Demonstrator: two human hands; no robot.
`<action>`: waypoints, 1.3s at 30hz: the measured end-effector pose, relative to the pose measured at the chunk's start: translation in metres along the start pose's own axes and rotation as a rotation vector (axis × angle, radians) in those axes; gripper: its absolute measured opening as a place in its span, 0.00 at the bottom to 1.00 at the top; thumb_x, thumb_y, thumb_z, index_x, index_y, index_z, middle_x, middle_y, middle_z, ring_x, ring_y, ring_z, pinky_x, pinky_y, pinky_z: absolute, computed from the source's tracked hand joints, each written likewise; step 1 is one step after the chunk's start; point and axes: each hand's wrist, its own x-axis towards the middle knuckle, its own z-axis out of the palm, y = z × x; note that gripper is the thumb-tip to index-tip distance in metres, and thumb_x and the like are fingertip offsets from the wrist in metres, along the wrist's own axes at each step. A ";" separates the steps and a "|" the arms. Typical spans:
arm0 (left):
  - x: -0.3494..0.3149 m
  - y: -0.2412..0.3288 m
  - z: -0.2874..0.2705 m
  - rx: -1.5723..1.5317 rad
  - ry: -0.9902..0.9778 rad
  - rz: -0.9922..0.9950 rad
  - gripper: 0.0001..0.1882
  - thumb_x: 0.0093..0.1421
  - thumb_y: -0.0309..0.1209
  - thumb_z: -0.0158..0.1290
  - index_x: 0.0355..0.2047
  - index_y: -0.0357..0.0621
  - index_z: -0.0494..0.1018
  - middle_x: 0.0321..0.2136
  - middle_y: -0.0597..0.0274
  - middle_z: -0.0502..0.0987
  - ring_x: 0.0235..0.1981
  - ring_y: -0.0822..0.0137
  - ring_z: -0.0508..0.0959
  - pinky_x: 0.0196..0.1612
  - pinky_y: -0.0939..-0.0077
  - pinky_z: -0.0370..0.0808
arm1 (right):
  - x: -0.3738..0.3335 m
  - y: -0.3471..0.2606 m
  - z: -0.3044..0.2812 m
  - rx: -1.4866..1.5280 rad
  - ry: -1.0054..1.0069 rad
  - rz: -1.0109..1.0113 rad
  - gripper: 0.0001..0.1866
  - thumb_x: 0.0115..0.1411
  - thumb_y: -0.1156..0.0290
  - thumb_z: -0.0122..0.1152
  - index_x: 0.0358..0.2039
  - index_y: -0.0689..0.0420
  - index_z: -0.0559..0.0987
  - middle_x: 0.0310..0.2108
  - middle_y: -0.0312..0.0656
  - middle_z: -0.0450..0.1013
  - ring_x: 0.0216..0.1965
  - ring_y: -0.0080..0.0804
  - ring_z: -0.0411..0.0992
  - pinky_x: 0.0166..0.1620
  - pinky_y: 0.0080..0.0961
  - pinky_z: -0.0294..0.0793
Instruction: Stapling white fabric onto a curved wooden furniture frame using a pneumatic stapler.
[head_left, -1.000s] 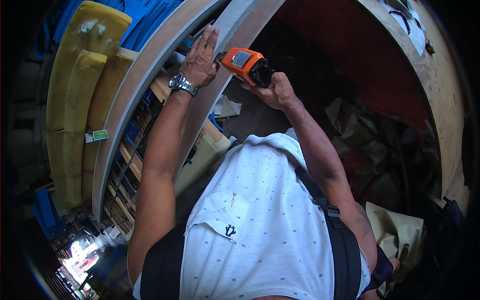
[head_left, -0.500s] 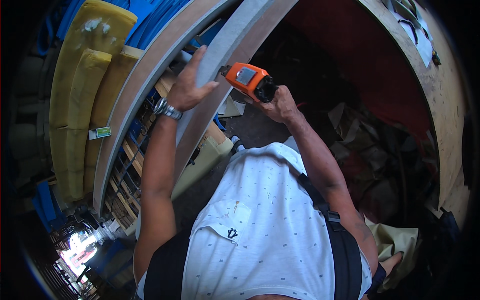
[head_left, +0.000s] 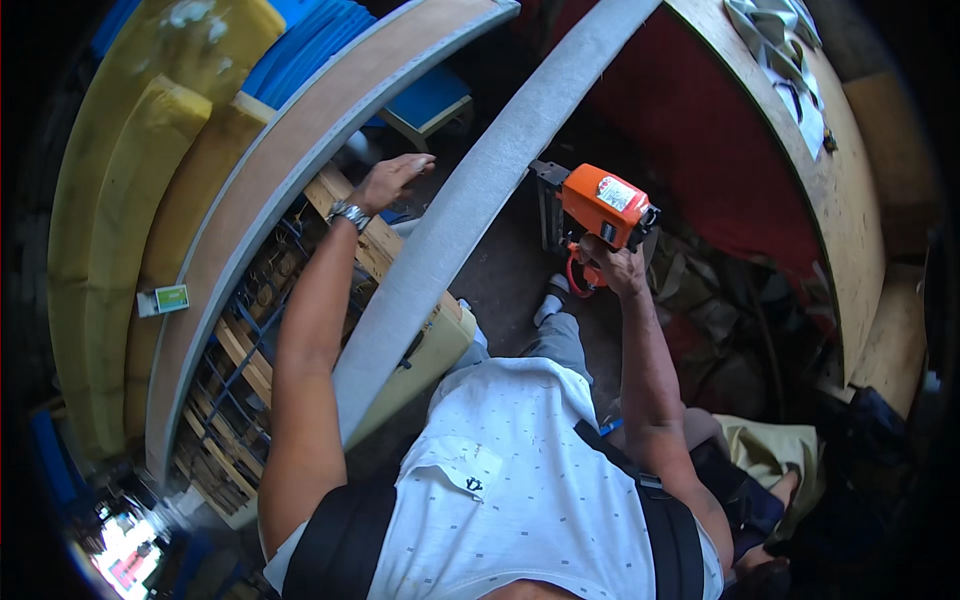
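A long curved panel [head_left: 470, 190], covered in grey fabric, runs slantwise between my hands. My right hand [head_left: 615, 264] is wrapped around the grip of an orange and black staple gun [head_left: 605, 203]. The gun's nose is at the panel's right edge; whether it touches the fabric I cannot tell. To the left of the panel, my left hand [head_left: 393, 183] is raised with its fingers stretched out and nothing in it. A small gap shows between those fingertips and the panel.
Another curved panel [head_left: 290, 125] with grey edging stands at the left, beside yellow foam pieces [head_left: 100, 230] and blue sheets [head_left: 310, 50]. Slatted wooden frames [head_left: 245, 355] lie below it. A big curved board [head_left: 790, 150] rises at the right. Someone's leg [head_left: 785, 487] shows at lower right.
My left hand has come off the grey panel. The panel has turned, so its brown face no longer shows. The staple gun has moved right and slightly down in my right hand.
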 end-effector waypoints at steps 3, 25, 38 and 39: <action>0.014 0.009 0.020 -0.058 -0.170 -0.076 0.32 0.70 0.56 0.44 0.61 0.45 0.71 0.57 0.54 0.76 0.58 0.61 0.74 0.60 0.65 0.69 | -0.034 -0.007 0.015 0.023 0.046 0.139 0.19 0.56 0.64 0.71 0.44 0.58 0.78 0.26 0.36 0.76 0.26 0.26 0.76 0.33 0.28 0.78; -0.248 0.053 -0.119 -0.222 -0.479 0.090 0.32 0.71 0.45 0.47 0.69 0.40 0.58 0.58 0.54 0.73 0.55 0.67 0.75 0.56 0.66 0.73 | -0.231 -0.170 0.217 0.044 -0.077 -0.060 0.23 0.53 0.58 0.75 0.45 0.57 0.80 0.35 0.40 0.81 0.38 0.32 0.81 0.47 0.35 0.82; -0.362 0.140 -0.109 0.096 -0.100 0.081 0.35 0.73 0.55 0.35 0.70 0.42 0.58 0.61 0.51 0.70 0.60 0.64 0.69 0.62 0.70 0.67 | -0.242 -0.196 0.259 0.131 -0.038 -0.028 0.20 0.50 0.64 0.77 0.40 0.58 0.81 0.32 0.41 0.80 0.36 0.35 0.81 0.46 0.34 0.83; -0.378 0.137 -0.112 0.135 -0.081 0.156 0.35 0.74 0.54 0.34 0.70 0.42 0.56 0.61 0.49 0.69 0.62 0.61 0.69 0.62 0.68 0.67 | -0.250 -0.202 0.270 -0.071 -0.009 -0.092 0.22 0.49 0.62 0.78 0.41 0.57 0.80 0.34 0.42 0.80 0.38 0.35 0.81 0.48 0.35 0.82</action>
